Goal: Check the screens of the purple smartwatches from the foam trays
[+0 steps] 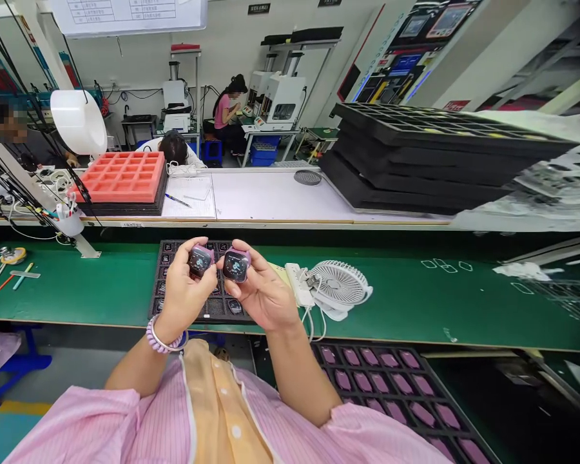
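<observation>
Two smartwatch bodies with pinkish-purple edges and lit dark screens are held up side by side. My left hand [186, 283] pinches one smartwatch [200, 260] between thumb and fingers. The other smartwatch [236, 265] sits in the grip of my right hand [268, 290], its screen tilted towards me. Behind and below both hands lies a black compartment tray [155, 283] on the green bench, with dark watch pieces such as one watch [234, 306] in its cells. My hands and forearms hide part of this tray.
A white fan [343, 287] and a power strip [298, 283] stand right of the tray. Lower right, another black tray [336, 364] holds purple pieces. On the shelf are red foam trays [120, 177] and stacked black trays [415, 167]. Hand tools [17, 274] lie left; people sit beyond.
</observation>
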